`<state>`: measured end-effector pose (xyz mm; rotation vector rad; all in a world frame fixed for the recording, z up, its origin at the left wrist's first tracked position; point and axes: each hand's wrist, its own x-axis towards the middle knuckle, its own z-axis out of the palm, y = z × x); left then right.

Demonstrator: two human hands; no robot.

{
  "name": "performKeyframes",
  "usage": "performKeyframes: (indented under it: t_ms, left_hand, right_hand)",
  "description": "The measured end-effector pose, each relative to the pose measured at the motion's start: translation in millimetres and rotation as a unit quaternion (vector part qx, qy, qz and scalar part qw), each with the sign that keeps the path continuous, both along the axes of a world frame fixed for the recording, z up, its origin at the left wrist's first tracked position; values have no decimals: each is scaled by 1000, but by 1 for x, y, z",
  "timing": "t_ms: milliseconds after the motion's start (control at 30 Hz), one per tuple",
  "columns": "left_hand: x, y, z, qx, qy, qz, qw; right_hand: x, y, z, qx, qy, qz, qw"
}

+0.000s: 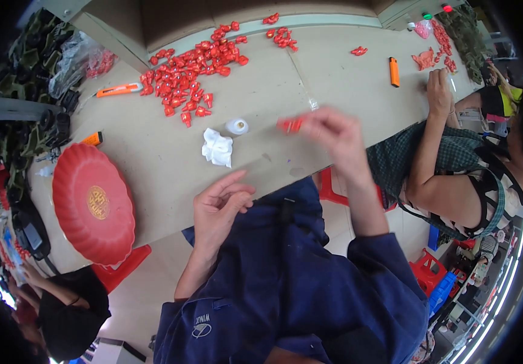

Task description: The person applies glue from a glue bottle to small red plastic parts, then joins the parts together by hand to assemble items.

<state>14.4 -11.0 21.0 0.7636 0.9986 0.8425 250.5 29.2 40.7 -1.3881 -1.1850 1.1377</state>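
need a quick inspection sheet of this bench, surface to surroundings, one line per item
surface: pale grey table, a few dark marks near the front edge
job's things: small red piece in the right hand; pile of red pieces toward the back; white bottle upright beside crumpled white tissue
clutter: orange utility knife left of the pile; red scalloped tray at left
hands: right hand pinching the piece; left hand empty, fingers loosely bent
cables: none certain; the thin line across the tabletop may be a seam
surroundings: co-worker's hand at right; red stool at lower left
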Motion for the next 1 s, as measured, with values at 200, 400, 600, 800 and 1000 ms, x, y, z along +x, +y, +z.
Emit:
performKeyframes:
  t_ms: [200, 400, 600, 800, 1000]
  left_hand:
    - [-16, 16, 3, 40, 62, -10, 997]
    - [-16, 34, 13, 84, 110, 17, 990]
    - [-18, 67, 20, 197, 423, 73, 881]
    - [-11, 109, 2, 477, 515, 25, 712]
    - [-10, 122, -8, 527, 548, -65, 646]
  right_hand:
    - [71, 164, -8, 45, -155, -123, 979]
    - [95, 238, -29, 24, -152, -142, 978]
    - [47, 119, 4, 70, -230, 15, 971]
    - [-30, 32, -3, 29, -129, 162, 978]
    - [-64, 28, -31, 116, -163, 105, 974]
